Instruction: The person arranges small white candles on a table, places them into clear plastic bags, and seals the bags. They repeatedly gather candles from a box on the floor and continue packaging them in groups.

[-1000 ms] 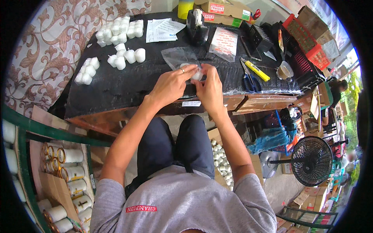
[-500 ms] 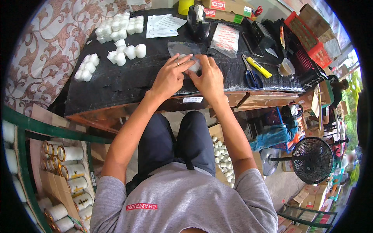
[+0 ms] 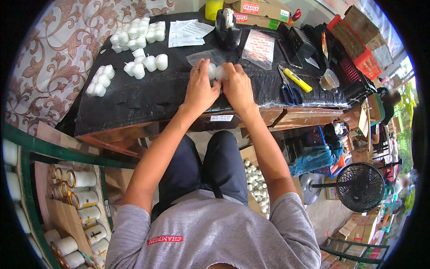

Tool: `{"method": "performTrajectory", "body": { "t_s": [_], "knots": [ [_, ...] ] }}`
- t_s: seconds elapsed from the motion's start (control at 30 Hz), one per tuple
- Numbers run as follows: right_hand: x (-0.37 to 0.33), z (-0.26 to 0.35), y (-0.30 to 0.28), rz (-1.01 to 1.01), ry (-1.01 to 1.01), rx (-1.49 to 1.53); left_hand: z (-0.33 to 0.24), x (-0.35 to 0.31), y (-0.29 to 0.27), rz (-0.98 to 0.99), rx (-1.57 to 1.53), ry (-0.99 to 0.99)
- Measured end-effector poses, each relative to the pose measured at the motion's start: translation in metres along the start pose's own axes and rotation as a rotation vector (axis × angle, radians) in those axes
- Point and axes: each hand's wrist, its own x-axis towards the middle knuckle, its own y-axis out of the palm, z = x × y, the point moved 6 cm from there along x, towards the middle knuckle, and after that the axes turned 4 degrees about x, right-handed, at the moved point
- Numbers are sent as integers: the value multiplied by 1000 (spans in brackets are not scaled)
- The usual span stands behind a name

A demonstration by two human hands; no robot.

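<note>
Two short white candles (image 3: 219,72) stand side by side between my hands at the table's front edge. My left hand (image 3: 200,87) is curled round their left side, thumb toward the middle. From the right, my right hand (image 3: 236,85) closes on them with bent fingers. Clear plastic film (image 3: 197,57) lies flat just beyond my left fingers; whether it reaches under the candles is hidden. Several loose white candles (image 3: 138,69) with wicks stand to the left. Further out are a wrapped pack of candles (image 3: 101,80) and a larger group of packs (image 3: 136,33).
Behind my hands are paper sheets (image 3: 188,33), a black tape dispenser (image 3: 228,29) and a stack of plastic bags (image 3: 258,49). To the right lie scissors (image 3: 290,89), a yellow cutter (image 3: 297,80) and a small cup (image 3: 329,80). A black fan (image 3: 360,184) stands at lower right.
My left fingers have drawn back from across the plastic film and now curl at the candles' left side. Two candles show between my hands, where my fingers covered the spot before.
</note>
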Motion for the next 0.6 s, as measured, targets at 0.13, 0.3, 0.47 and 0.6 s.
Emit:
{"method": "performTrajectory", "body": {
  "t_s": [0.13, 0.3, 0.47, 0.6],
  "knots": [
    [-1, -6, 4, -11, -24, -52, 7, 1, 7, 53, -2, -9],
    [6, -11, 11, -39, 11, -84, 6, -2, 4, 134, -66, 5],
    [24, -8, 15, -26, -22, -198, 14, -2, 4, 107, -137, -3],
    [23, 13, 1, -201, -219, -208, 22, -2, 2, 32, -184, -85]
  ]
}}
